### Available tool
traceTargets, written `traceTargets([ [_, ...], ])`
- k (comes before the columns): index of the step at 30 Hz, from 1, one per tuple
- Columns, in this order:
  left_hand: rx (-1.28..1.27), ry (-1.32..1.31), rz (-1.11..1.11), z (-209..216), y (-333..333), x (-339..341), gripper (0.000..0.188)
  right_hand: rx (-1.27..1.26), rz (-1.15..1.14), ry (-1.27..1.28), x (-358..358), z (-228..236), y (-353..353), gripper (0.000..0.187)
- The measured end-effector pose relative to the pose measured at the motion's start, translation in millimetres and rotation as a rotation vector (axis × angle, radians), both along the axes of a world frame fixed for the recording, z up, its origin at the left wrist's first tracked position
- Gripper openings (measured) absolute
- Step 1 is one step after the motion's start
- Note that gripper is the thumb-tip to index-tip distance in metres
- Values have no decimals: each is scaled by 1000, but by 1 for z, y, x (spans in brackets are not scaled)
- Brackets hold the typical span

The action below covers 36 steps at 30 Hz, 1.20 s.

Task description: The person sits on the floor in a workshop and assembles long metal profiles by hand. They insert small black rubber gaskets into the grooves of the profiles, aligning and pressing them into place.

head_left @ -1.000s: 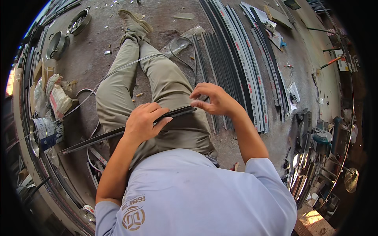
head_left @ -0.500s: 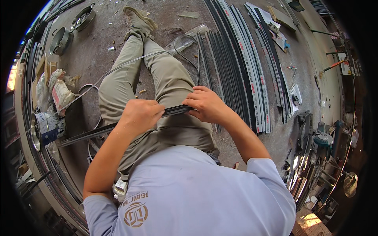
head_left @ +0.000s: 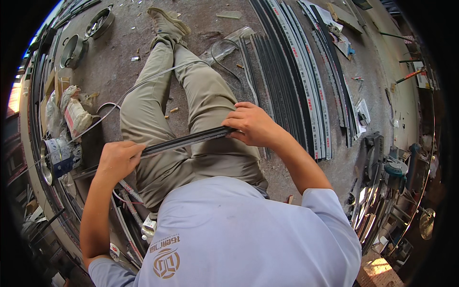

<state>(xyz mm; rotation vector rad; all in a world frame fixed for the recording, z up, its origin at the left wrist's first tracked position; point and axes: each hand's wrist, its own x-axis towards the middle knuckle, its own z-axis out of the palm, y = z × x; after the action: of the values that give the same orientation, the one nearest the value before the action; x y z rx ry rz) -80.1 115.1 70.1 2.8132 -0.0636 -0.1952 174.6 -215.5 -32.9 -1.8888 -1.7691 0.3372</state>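
Seated on the floor, legs stretched toward the far side, and across the lap runs a long dark metal strip (head_left: pixel 184 140). Its long axis goes left to right, rising slightly toward the right, so the right end sits a touch farther away than the left end.

Left hand (head_left: pixel 117 160) is closed around the strip at its left part, fingers curled over the top, thumb side facing right. The strip carries on beyond that fist, out left toward the paint can (head_left: pixel 57 158) on the floor. Right hand (head_left: pixel 253 125) is clamped on the right end, fingertips pinching down on it just above the right thigh.

So both hands are on the strip, 1 at each side, well apart, with the bare middle spanning the trousers (head_left: pixel 191 110) between them. Neither hand is nearer: each already has contact. A thin pale cord (head_left: pixel 143 86) arcs from the left leg out toward the left side of the floor.

Over on the right, a bundle of long rails (head_left: pixel 296 81) lies on the concrete, running near to far, roughly crosswise to the held strip.
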Motion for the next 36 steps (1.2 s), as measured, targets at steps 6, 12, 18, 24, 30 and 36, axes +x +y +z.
traceTargets([
  [6,38,18,-3,5,8,-7,14,-12,-31,2,-5,-1,0,37],
  [12,-35,-43,-79,-17,-57,47,11,-27,-49,-7,-8,-1,-4,37],
  [18,60,39,-120,-44,-98,78,12,47,-36,27,-10,1,0,37],
  [24,63,24,-43,-50,-74,69,10,59,-124,58,-20,11,5,33],
  [30,80,169,42,-23,-29,20,11,10,-83,68,-17,14,6,31],
  [36,105,153,133,-7,23,-33,19,10,-73,65,-11,8,6,33],
])
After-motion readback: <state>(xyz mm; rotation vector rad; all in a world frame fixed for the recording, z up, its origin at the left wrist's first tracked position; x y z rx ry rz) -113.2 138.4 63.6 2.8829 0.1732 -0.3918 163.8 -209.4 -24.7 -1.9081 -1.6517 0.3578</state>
